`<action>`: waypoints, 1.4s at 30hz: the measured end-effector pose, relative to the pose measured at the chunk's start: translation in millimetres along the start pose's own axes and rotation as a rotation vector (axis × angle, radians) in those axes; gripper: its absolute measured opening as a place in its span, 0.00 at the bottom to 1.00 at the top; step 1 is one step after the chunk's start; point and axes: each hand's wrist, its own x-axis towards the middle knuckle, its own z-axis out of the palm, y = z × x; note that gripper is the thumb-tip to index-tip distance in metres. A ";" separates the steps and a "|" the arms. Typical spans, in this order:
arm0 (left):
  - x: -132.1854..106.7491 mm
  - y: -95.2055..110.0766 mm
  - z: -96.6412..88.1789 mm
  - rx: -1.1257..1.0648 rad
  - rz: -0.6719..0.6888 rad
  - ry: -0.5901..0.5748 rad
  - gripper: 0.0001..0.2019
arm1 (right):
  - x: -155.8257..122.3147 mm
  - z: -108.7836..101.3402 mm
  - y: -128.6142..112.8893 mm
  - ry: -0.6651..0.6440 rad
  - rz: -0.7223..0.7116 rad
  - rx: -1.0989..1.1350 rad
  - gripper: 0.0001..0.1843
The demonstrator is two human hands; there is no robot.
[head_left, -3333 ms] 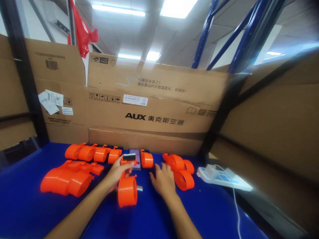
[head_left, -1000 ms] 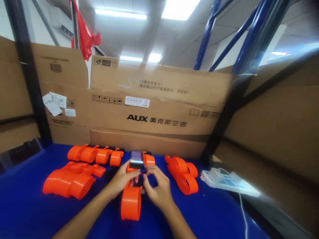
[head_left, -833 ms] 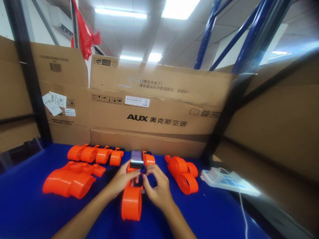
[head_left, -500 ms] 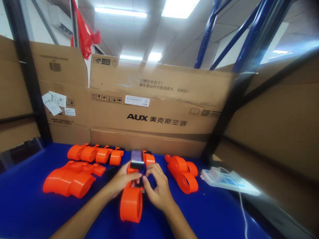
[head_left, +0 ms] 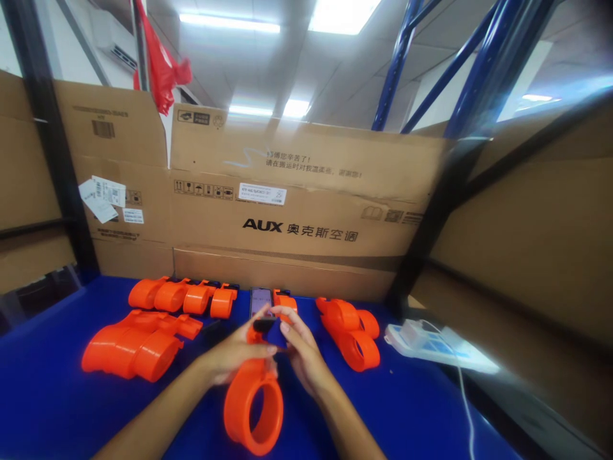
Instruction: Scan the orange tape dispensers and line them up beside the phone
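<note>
In the middle of the head view, my left hand (head_left: 234, 352) is wrapped round the stem of an orange plastic piece with a large ring (head_left: 234, 409). The ring hangs below the hand, its round opening turned partly toward me. A black part (head_left: 263, 325) sits at the top of this piece. Beside it my right hand (head_left: 302, 351) has its thumb and fingers closed on a dark blue flap (head_left: 276, 335), whose exact kind I cannot make out. My fingers hide where flap and orange piece meet. Just behind my hands lies a phone (head_left: 261, 299) with its screen lit.
Several orange ring pieces with black ends (head_left: 172, 296) line the back left; more orange rings (head_left: 129, 348) lie nearer. At right are further orange rings (head_left: 352, 332) and a white power strip (head_left: 440, 348) with a cable. A cardboard wall (head_left: 297, 255) bounds the blue table (head_left: 57, 383).
The held orange ring has turned so that its opening shows more toward me. The right hand has moved over the top of the piece, and the dark blue flap now shows more.
</note>
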 end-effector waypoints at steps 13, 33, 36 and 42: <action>10.3 0.5 -0.2 0.104 0.134 0.208 0.28 | 10.8 1.9 18.4 0.217 -0.179 -0.058 0.16; 12.5 30.7 -17.8 -0.396 0.262 0.337 0.27 | 2.4 -28.8 11.6 0.030 -0.328 -0.943 0.04; 11.7 33.3 -18.1 -0.404 0.302 0.331 0.25 | -1.8 -21.6 9.9 -0.173 -0.299 -0.984 0.08; 11.0 31.7 -18.1 -0.400 0.307 0.354 0.24 | -4.7 -13.0 6.3 -0.299 -0.297 -0.952 0.17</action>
